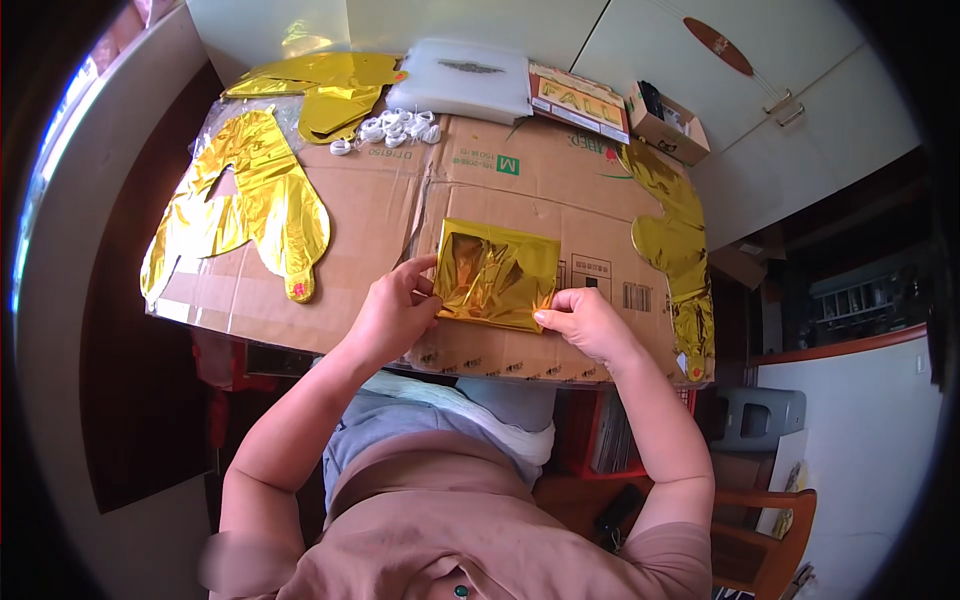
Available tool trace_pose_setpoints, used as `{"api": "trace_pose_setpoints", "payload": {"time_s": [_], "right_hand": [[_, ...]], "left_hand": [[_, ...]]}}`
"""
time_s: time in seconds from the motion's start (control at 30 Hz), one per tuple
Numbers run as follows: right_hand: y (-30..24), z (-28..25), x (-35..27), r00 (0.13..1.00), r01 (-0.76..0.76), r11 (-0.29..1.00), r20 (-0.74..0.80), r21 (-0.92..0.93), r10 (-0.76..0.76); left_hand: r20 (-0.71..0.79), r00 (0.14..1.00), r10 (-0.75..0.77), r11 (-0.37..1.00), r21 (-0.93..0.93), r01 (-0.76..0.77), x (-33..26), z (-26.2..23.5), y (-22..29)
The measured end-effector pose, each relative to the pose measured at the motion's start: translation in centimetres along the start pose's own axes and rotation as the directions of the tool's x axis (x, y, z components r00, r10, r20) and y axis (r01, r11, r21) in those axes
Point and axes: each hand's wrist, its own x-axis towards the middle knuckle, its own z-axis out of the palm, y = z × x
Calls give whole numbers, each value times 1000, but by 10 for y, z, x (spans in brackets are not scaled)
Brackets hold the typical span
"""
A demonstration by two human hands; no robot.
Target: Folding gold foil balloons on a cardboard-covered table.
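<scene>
A gold foil balloon (497, 276), folded into a flat rectangle, lies on the brown cardboard near its front edge. My left hand (392, 312) has its fingers curled on the balloon's left edge, near the lower corner. Thumb and fingers of my right hand (586, 322) pinch the lower right corner. Flat on the left is an unfolded gold letter-shaped balloon (280, 215) with a small red mark at its tip. Another gold foil balloon (686, 255) hangs along the right edge of the cardboard.
The cardboard sheet (540, 180) covers the work surface. Toward the back are more gold foil balloons (345, 95), white ribbon coils (395, 127), a stack of clear plastic bags (455, 85), a printed card packet (578, 103) and a small open box (670, 125). Cabinets (650, 40) stand behind.
</scene>
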Motion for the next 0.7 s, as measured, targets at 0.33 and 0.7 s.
{"api": "trace_pose_setpoints", "payload": {"time_s": [0.33, 0.7], "right_hand": [[16, 5, -1, 996, 68, 997, -53, -39, -70], [0, 3, -7, 986, -134, 988, 108, 81, 125]], "left_hand": [[-19, 999, 28, 995, -91, -29, -6, 5, -3], [-70, 996, 51, 998, -26, -53, -14, 8, -4]]}}
